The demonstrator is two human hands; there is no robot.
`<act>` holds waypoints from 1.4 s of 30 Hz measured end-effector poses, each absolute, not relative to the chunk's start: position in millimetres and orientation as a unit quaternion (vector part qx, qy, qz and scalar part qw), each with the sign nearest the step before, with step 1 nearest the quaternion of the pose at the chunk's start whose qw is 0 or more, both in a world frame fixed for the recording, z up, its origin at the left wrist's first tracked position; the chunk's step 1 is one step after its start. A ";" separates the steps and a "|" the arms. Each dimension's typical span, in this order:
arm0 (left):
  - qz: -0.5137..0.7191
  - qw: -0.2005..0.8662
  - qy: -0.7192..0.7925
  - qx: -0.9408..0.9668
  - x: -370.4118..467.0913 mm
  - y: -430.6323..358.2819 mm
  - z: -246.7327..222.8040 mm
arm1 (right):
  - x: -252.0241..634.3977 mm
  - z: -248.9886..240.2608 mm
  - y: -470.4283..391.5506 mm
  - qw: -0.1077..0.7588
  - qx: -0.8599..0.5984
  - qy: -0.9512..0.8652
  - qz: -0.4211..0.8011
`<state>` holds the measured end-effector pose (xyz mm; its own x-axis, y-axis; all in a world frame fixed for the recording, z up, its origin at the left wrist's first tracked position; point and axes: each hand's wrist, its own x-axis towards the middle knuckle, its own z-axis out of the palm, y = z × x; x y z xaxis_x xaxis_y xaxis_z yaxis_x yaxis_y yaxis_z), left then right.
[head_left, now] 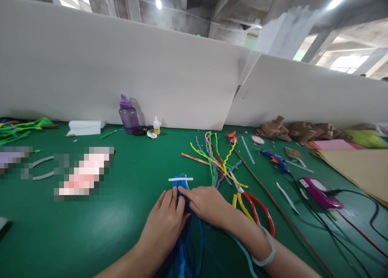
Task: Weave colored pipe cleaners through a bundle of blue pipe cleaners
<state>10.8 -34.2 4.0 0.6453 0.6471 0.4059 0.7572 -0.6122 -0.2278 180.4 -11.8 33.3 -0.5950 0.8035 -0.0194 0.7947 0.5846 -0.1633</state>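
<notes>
A bundle of long blue ribbon-like strips point(182, 255) runs from the near edge of the view up between my hands. Its upper end lies flat on the green table, under a narrow white strip point(181, 179) set crosswise. My left hand point(166, 215) is closed over the bundle from the left, fingertips pressed on the blue strips. From the right, my right hand point(209, 204) also grips the bundle, its index finger stretched onto the strips just below the white piece. My palms hide the middle of the bundle.
Scissors point(254, 207) with red and yellow handles lie right of my right hand, below colourful wavy pipe cleaners point(216, 160). Farther right are a blue glue gun point(275, 160), its cords and a magenta box point(320, 193). A purple bottle point(129, 116) stands by the white partition.
</notes>
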 end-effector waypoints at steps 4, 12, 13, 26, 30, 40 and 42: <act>-0.144 0.196 -0.404 -0.882 9.9 -34.6 2.7 | 180.1 31.0 -12.3 0.032 -0.455 -0.887 0.072; -0.101 0.164 -0.380 -0.905 2.3 -23.7 16.8 | 180.4 30.4 -11.9 0.024 -0.456 -0.887 0.069; -0.089 0.169 -0.374 -0.908 1.9 -22.7 18.3 | 180.3 30.5 -11.9 0.022 -0.456 -0.887 0.068; -0.111 0.164 -0.372 -0.907 0.9 -19.5 6.9 | 178.5 34.7 -12.4 0.025 -0.468 -0.880 0.072; -0.110 0.180 -0.370 -0.905 1.5 -20.2 7.6 | 178.4 36.2 -13.0 0.034 -0.471 -0.878 0.080; -0.083 0.178 -0.357 -0.913 -1.1 -20.9 6.9 | 179.5 33.9 -12.7 0.041 -0.495 -0.862 0.101; -0.088 0.168 -0.360 -0.913 -1.3 -21.3 6.9 | 179.7 34.6 -12.3 0.040 -0.485 -0.867 0.106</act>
<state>-1.3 -21.3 6.9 0.7256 0.6281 0.2811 0.6870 -0.6842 -0.2447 179.7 -12.3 34.6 -0.5259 0.8499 -0.0339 0.8328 0.5064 -0.2234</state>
